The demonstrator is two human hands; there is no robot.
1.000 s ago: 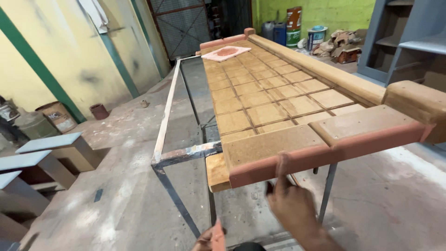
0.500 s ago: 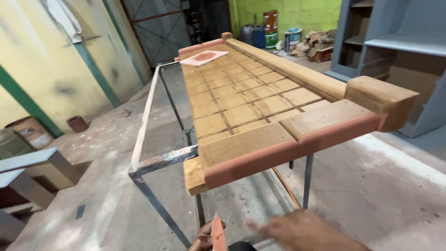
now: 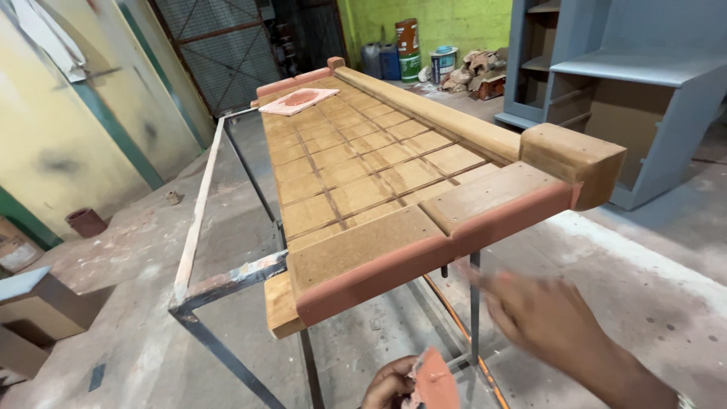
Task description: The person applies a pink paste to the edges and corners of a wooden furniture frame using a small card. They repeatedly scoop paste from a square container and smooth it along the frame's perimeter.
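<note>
Filler work on the near edge of the long brown fibreboard panel with grooved squares (image 3: 363, 170) appears to be the step in hand, judged from the reddish-brown coat along that edge. At left, the bare grey metal stand frame (image 3: 198, 220) stands beside the panel, which rests on it. At bottom centre, the left hand (image 3: 390, 385) is closed around a flat scraper loaded with reddish-brown paste (image 3: 433, 382), held low, below and clear of the coated near edge (image 3: 424, 256). To the right, the right hand (image 3: 549, 316) is blurred; its fingers look spread and holding nothing, though the blur leaves this uncertain, and it hovers under the panel's near right end, not touching it. A further application would probably call for raising the scraper to the edge above it. At far centre, a pale sheet with a reddish paste patch (image 3: 300, 100) lies on the panel; grey cabinets (image 3: 644, 83) stand at right.
</note>
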